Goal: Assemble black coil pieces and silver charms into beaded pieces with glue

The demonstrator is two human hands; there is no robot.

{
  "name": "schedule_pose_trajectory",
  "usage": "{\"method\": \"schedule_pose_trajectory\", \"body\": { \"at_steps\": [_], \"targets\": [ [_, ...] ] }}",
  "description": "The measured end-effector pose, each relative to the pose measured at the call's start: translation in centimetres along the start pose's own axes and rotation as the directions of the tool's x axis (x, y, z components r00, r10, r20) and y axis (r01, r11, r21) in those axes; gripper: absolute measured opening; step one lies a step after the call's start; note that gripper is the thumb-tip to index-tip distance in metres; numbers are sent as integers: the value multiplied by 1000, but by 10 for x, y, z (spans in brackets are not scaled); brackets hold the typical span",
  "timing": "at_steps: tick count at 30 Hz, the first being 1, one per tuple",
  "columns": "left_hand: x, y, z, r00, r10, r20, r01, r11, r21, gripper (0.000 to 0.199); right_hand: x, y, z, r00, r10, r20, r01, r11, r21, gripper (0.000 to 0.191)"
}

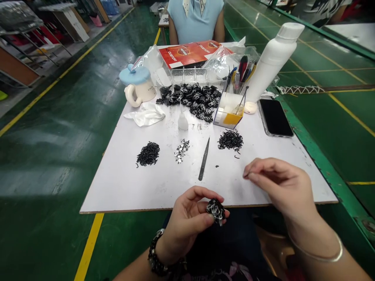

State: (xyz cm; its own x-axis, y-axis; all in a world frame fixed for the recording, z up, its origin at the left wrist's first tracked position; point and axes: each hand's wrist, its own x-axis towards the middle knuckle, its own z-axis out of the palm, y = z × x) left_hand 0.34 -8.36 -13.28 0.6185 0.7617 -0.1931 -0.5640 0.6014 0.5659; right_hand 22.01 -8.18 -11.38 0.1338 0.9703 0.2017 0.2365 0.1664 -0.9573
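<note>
A small black-and-silver cluster [216, 210] is being held by the left hand [187, 222] over the lap, just past the near edge of a white worktop [117, 187], with its fingers [199, 199] curled and pinching the cluster against the thumb. The right hand [278, 183] is being held over the worktop's near right corner, with its fingers [249, 174] pressed together at the tips; whether anything tiny is being pinched there cannot be told. Nearest that hand, black pointed tweezers [204, 159] are being left lying between a pile of small black hooks [230, 139] and a pile of silver pieces [181, 150]. A second pile of black hooks [148, 153] is being kept further left. Beyond them, a heap of black-and-silver pieces [190, 101] is being flanked by a blue-lidded mug [137, 84], a clear box of tools [228, 111], a white bottle [272, 62] and a smartphone [275, 117]. The far side is being occupied by a person in a light blue top [195, 19].
</note>
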Motion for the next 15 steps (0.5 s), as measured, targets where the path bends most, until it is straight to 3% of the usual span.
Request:
{"method": "schedule_pose_trajectory", "body": {
  "at_steps": [2,4,6,15],
  "targets": [
    [2,1,2,1000,-19,-8,19,1000,-20,25,-15,-7,14,994,56,93,-77,970,232,7],
    [2,1,4,999,-32,-9,32,999,-31,25,-25,-11,25,976,61,210,-133,929,347,7],
    [2,2,6,999,-34,-11,33,998,-45,26,-31,-12,33,963,53,263,-151,917,369,6],
    [0,-2,6,998,-48,-29,45,996,-76,28,-36,-13,33,956,75,284,-168,932,320,5]
  ]
}}
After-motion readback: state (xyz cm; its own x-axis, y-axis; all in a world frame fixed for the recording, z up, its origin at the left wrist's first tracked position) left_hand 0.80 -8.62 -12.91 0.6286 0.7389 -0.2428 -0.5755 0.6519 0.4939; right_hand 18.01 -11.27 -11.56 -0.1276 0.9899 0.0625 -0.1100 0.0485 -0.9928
